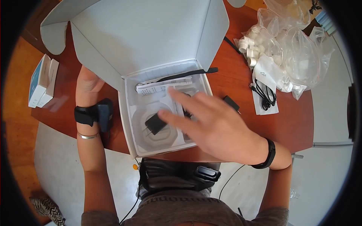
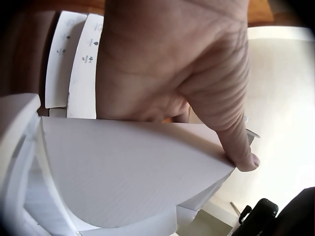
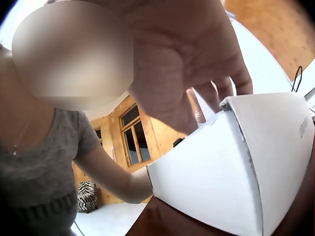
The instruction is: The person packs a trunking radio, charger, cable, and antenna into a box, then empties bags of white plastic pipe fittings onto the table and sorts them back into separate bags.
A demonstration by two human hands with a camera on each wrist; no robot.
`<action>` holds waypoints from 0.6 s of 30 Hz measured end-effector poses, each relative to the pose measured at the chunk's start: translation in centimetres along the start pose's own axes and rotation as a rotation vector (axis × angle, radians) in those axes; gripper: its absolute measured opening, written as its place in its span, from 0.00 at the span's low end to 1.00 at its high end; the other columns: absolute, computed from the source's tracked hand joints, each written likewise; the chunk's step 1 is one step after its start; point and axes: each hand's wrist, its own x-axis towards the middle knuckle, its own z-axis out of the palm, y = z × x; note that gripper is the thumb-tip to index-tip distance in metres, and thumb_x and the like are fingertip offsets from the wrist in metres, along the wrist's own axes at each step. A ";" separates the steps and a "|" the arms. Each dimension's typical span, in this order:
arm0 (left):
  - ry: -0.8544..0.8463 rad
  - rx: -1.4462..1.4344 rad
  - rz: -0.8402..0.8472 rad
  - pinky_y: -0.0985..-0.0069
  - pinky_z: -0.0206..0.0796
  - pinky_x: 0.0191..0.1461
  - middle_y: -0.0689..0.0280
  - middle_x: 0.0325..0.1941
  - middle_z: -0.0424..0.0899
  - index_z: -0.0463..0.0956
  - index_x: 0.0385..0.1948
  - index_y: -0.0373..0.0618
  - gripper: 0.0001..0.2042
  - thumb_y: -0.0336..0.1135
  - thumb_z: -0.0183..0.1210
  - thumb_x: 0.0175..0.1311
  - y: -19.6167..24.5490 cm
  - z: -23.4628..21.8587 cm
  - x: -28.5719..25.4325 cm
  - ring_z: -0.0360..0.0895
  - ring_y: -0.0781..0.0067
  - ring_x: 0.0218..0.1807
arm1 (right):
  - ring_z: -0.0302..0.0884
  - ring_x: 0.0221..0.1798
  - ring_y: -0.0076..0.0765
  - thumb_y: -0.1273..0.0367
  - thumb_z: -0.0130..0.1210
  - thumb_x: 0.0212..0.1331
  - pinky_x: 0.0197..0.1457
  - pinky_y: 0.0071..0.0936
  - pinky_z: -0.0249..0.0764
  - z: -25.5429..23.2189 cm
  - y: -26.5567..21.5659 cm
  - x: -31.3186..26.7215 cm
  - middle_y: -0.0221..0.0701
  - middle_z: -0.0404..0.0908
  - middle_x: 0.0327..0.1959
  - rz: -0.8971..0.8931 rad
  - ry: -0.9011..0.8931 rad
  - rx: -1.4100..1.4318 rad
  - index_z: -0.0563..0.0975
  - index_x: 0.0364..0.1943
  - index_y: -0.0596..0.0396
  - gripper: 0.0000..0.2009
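A white box (image 1: 128,130) stands with its lid (image 1: 139,34) raised. Inside its moulded tray lie a black plug adapter (image 1: 155,124), folded papers (image 1: 149,89) and a black strap (image 1: 188,74). My left hand (image 1: 89,83) grips the box at its left side, partly hidden by the lid; in the left wrist view the thumb of that hand (image 2: 182,69) lies over the edge of a white flap (image 2: 133,167). Above the tray my right hand (image 1: 222,126), blurred, has its fingers extended, one fingertip by the adapter. In the right wrist view this hand (image 3: 197,59) is over the box wall (image 3: 206,172).
Two small white boxes (image 1: 42,81) stand at the left. Plastic bags with white fittings (image 1: 256,49) lie at the back right, near a coiled black cable (image 1: 267,96) on a white packet. Another black adapter (image 1: 231,104) is right of the box.
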 end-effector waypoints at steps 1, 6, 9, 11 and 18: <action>0.007 0.000 -0.002 0.68 0.68 0.58 0.66 0.54 0.76 0.68 0.56 0.42 0.44 0.63 0.69 0.36 0.0 -0.2 0.1 0.73 0.68 0.55 | 0.69 0.34 0.36 0.78 0.57 0.43 0.37 0.29 0.71 -0.2 0.4 -0.1 0.41 0.73 0.52 0.000 -0.001 0.001 0.77 0.47 0.55 0.21; 0.048 -0.014 -0.040 0.67 0.66 0.59 0.67 0.55 0.75 0.68 0.57 0.42 0.46 0.64 0.70 0.33 0.0 -0.8 0.0 0.72 0.68 0.57 | 0.71 0.41 0.42 0.78 0.54 0.41 0.41 0.32 0.73 -1.0 2.9 -0.1 0.41 0.74 0.40 0.266 0.132 -0.260 0.77 0.38 0.61 0.15; 0.092 0.042 -0.074 0.67 0.65 0.60 0.67 0.56 0.74 0.67 0.57 0.42 0.49 0.66 0.69 0.31 0.3 -0.4 0.1 0.70 0.67 0.59 | 0.71 0.41 0.43 0.80 0.53 0.43 0.42 0.32 0.74 -0.5 3.7 -0.1 0.40 0.72 0.37 0.288 0.174 -0.334 0.76 0.37 0.63 0.13; 0.107 0.070 -0.093 0.66 0.65 0.61 0.67 0.57 0.74 0.67 0.58 0.42 0.50 0.67 0.69 0.30 0.5 -0.4 0.1 0.70 0.67 0.59 | 0.71 0.41 0.44 0.81 0.53 0.43 0.42 0.32 0.74 -0.2 3.8 -0.3 0.41 0.72 0.37 0.311 0.138 -0.316 0.76 0.38 0.64 0.14; 0.090 0.052 -0.080 0.66 0.65 0.61 0.67 0.57 0.75 0.67 0.57 0.42 0.50 0.67 0.68 0.30 0.1 -0.8 0.0 0.70 0.68 0.59 | 0.74 0.40 0.44 0.85 0.52 0.42 0.41 0.32 0.76 0.3 3.9 -0.3 0.42 0.71 0.35 0.309 0.063 -0.081 0.75 0.39 0.68 0.15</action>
